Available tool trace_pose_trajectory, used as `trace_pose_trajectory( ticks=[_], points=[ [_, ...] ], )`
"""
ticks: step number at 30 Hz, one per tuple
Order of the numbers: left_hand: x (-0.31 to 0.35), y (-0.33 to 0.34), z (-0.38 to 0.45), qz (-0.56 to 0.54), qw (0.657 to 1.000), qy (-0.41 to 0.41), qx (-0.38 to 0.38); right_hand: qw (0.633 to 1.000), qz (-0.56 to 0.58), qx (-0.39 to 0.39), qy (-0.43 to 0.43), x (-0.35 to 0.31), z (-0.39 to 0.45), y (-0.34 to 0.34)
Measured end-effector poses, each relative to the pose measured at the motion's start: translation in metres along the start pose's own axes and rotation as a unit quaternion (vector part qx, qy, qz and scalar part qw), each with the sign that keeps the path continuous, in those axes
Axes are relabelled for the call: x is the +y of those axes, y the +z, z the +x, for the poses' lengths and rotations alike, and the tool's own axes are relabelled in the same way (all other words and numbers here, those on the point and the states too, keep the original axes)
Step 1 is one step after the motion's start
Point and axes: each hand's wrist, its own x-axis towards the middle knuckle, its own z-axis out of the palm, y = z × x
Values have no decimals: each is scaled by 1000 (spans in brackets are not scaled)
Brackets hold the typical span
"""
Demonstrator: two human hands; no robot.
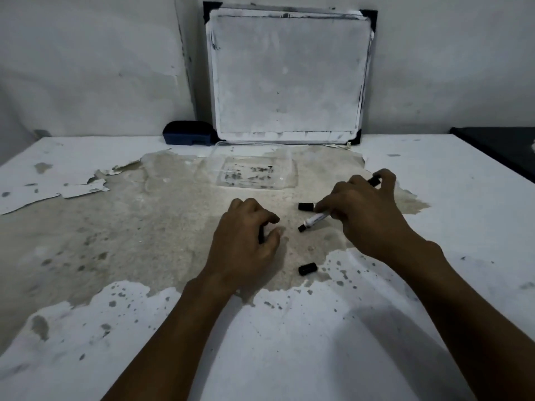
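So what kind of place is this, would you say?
Probably a plain makeshift work or study corner: a small whiteboard leans on the wall, an eraser sits beside it, and the right hand holds a marker over a peeling table.

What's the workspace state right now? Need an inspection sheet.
Surface: table, white coating peeled and stained across the middle.
Job's things: white marker, black end pointing toward the left hand; far cap and near cap, both black, loose on the table.
Clutter: clear tray, ink-smudged; blue eraser.
Grippers: right hand grips the white marker; left hand curls round a dark object, kind unclear.
Cables: nothing seen.
Surroundings: whiteboard leaning on the wall.
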Motion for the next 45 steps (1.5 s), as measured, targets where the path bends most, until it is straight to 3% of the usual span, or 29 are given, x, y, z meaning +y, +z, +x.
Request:
trace_pose_trajectory(
  ticks=[7, 16, 24, 29, 35, 45],
  points=[
    [25, 9, 19, 78, 994, 35, -67, 990, 134, 12, 49, 2, -13, -2],
    [26, -6, 47, 138, 985, 82, -63, 969, 217, 64, 94, 14, -15, 9],
    [-14, -49, 103, 178, 983, 32, -41, 909, 366, 118, 159, 10, -13, 33],
    [-31, -33, 155, 200, 973, 2, -117, 902, 387, 122, 150, -7, -16, 41],
    [-39, -2, 184, 257, 922, -38, -286, 915, 348, 141, 147, -8, -16, 38],
    [-50, 14, 196, 278, 903, -27, -328, 908, 355, 154, 159, 0, -13, 36]
  ],
)
